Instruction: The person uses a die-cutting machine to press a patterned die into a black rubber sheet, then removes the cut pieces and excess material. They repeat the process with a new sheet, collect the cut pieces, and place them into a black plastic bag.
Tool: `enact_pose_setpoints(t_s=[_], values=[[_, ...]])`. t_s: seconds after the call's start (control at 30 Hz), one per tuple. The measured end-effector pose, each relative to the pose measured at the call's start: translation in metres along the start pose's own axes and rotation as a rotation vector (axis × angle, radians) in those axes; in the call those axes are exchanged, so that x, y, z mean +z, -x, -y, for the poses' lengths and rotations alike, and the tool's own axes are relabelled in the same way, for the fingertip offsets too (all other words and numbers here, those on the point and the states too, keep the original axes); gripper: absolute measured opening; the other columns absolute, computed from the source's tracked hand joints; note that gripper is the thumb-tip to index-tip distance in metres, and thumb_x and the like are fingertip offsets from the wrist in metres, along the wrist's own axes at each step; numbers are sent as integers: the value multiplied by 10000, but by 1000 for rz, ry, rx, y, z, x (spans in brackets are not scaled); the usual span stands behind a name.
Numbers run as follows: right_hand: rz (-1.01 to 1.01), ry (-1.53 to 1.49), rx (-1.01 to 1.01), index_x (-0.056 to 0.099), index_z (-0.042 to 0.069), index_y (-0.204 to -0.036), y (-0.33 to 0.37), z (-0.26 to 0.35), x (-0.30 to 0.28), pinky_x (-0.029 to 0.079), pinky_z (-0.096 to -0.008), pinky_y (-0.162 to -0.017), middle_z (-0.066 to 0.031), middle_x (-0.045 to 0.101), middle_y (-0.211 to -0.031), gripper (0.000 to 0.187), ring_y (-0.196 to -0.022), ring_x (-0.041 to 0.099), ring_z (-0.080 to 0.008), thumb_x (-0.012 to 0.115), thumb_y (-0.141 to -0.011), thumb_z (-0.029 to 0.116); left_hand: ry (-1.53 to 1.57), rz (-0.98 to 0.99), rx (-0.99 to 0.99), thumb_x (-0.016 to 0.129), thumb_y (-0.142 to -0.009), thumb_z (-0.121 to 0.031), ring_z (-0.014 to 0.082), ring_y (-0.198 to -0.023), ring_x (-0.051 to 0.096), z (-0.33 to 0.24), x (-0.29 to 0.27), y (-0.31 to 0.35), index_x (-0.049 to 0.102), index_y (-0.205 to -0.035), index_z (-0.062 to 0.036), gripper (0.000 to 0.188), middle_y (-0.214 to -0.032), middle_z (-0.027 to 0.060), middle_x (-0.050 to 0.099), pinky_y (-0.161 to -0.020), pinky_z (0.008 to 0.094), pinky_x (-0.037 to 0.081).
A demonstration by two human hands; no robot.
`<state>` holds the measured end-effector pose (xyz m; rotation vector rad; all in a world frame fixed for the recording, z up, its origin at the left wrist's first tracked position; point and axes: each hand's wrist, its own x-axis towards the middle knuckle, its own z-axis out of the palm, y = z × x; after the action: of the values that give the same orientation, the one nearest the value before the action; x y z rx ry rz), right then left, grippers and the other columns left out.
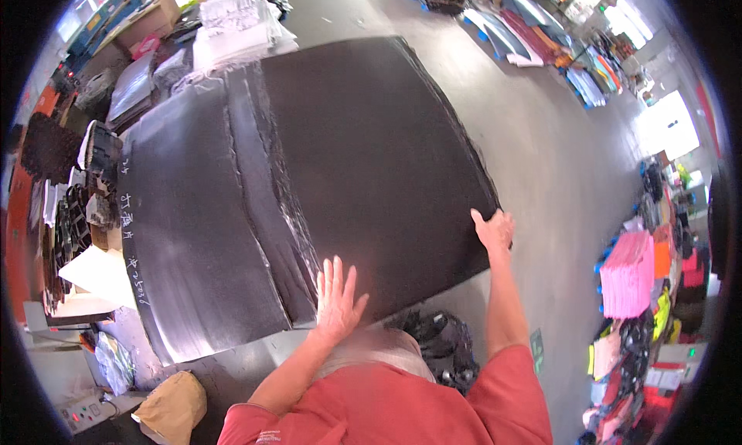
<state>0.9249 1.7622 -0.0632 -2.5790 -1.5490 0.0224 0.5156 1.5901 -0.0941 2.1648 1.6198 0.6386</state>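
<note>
Broadly, a grey floor (556, 151) is stretching away to the far right, and a wide stack of black sheets (379, 159) is lying in the middle, directly before the person. A second, narrower black stack (185, 213) is lying along its left side, carrying pale handwriting on its left edge. Beyond that, at the far left, a pile of white sheets (232, 24) is standing. A black plastic bundle (448, 344) is sitting near, by the middle stack's near edge; pink stacked sheets (627, 275) are standing well apart on the right, and a brown paper bag (174, 402) is resting at the near left. The left hand (338, 300) is lying over the middle stack's near left corner, fingers extending straight, slightly spread. The right hand (495, 230) is touching its right edge near the near corner, thumb reaching over the top; whether the fingers are pinching cannot be told.
</note>
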Motion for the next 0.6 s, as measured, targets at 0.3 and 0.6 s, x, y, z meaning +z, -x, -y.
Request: enact_pose_setpoints(t_s=[0.3,0.6], values=[[140,-195,-160,739,-63,-964,-44,-11,-19,562,-467,-842,-205,758,-914,602,-872,725,-372,766,-875,532,100,-10,-38,797,-896,-316,543,-1566,158,1,-1,-1,334,-1591,-10,888,-1690,325,174,-1244,667,197],[359,-1204,-260,690,78,-865,75,157,-155,411,-294,-687,51,567,-777,220,-757,507,-85,737,-981,258,441,-361,-241,710,-971,-207,465,-1485,390,3,-9,-10,440,-1510,27,647,-1611,279,383,-1235,508,355]])
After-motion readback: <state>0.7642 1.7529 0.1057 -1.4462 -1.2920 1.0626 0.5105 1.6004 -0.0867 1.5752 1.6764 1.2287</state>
